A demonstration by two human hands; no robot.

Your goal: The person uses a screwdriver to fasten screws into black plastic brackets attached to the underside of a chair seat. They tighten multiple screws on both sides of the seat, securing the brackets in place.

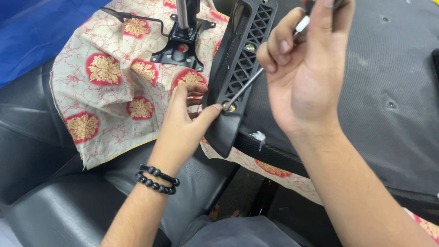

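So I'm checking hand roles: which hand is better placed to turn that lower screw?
Likely the right hand: it grips the screwdriver, tip at the screw. The left hand steadies the black bracket.

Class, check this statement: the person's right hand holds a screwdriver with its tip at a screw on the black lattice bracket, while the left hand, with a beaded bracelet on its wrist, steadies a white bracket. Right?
Not quite. The head view shows the left hand steadying the same black lattice bracket, not a white one. The right hand does hold the screwdriver, and the beaded bracelet is on the left wrist.
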